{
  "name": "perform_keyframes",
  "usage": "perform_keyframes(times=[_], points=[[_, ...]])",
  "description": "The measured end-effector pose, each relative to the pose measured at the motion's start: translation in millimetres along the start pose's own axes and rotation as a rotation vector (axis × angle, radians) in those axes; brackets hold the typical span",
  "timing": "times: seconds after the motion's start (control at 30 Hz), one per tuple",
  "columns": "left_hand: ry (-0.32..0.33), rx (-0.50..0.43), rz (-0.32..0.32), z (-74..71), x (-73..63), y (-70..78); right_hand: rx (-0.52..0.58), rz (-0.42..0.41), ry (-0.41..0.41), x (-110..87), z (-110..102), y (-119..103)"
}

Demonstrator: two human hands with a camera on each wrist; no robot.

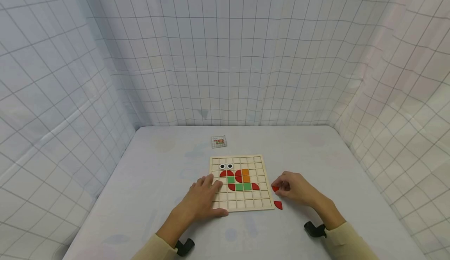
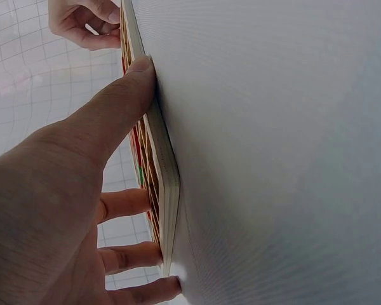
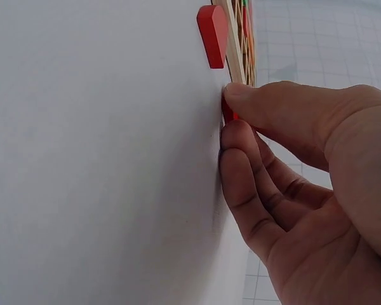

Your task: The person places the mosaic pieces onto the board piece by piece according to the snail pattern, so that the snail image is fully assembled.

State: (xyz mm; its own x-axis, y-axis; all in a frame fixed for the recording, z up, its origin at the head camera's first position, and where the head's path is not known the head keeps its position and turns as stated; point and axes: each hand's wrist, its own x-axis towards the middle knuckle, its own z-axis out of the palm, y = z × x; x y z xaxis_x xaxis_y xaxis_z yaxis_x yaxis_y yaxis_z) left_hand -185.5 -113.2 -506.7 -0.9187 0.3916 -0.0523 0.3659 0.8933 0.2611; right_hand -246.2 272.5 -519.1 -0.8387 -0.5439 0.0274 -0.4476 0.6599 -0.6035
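Note:
A wooden grid board (image 1: 261, 204) lies flat on the table, bearing red quarter-round, green and orange tiles plus two round eye pieces (image 1: 226, 166). My left hand (image 1: 202, 199) rests on its left side, fingers spread over the grid and thumb along the near edge; the left wrist view shows the thumb (image 2: 124, 92) against the board's side. Just off the right edge, my right hand (image 1: 297, 187) pinches a red quarter-round tile (image 3: 229, 111) between thumb and fingertips, low at the table. A second red quarter-round tile (image 1: 278, 205) lies loose by the board's near right corner.
Behind the board lies a small picture card (image 1: 219, 142) with a similar coloured figure on a grid. White checked curtains (image 1: 225, 56) surround the white table (image 1: 168, 162) at the back and sides. Black wrist mounts (image 1: 314, 229) sit under both forearms.

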Motion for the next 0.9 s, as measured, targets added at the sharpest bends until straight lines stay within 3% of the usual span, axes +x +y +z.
perform_keyframes(times=[0.23, 0.9], points=[[-0.012, 0.0, -0.006, 0.9, 0.5, -0.7, -0.013, 0.036, -0.009, 3.0, -0.2, -2.0], [-0.027, -0.013, -0.017, 2.4, 1.9, -0.6, -0.027, 0.033, 0.008, 2.3, -2.0, 1.9]])
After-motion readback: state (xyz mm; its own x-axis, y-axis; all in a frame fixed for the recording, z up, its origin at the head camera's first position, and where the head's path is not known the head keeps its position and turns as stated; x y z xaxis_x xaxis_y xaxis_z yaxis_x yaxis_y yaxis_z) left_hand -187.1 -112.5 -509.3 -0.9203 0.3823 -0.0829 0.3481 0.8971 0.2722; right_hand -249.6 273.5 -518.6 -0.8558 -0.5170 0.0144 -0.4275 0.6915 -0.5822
